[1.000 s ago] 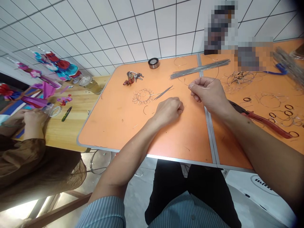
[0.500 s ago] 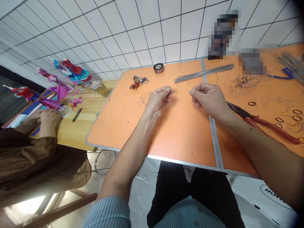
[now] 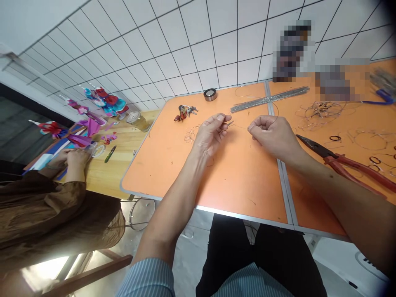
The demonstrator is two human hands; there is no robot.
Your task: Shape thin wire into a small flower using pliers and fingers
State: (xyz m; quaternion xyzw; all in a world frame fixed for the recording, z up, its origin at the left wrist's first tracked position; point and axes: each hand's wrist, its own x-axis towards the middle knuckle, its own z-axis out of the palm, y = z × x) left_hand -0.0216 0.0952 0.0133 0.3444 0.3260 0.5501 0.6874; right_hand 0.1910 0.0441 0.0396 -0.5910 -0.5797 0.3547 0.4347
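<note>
Above the orange table, my left hand [image 3: 212, 132] is closed, thumb against fingertips, on a thin wire [image 3: 231, 123] whose short ends poke out to the right. My right hand [image 3: 270, 134] pinches a fine wire too; part of it curves up behind the knuckles. A faint strand seems to cross the small gap between the hands, but whether it is one piece I cannot tell. Behind them lies a bundle of straight metal wires [image 3: 269, 100]. Long-nose pliers [image 3: 335, 159] with red handles rest beside my right forearm, which partly covers them.
The orange folding table [image 3: 241, 173] has a metal seam. On it are a tape roll [image 3: 210, 94], keys [image 3: 185, 112], a wire tangle [image 3: 190, 135] and dark rings [image 3: 375, 160]. At left, a co-worker's hands [image 3: 76, 159] are at a wooden table with fabric figures [image 3: 107, 101] and a jar [image 3: 137, 120].
The view has shifted slightly, so the table and tools appear a little further right and lower. Both hands keep their pinches, almost the same distance apart.
</note>
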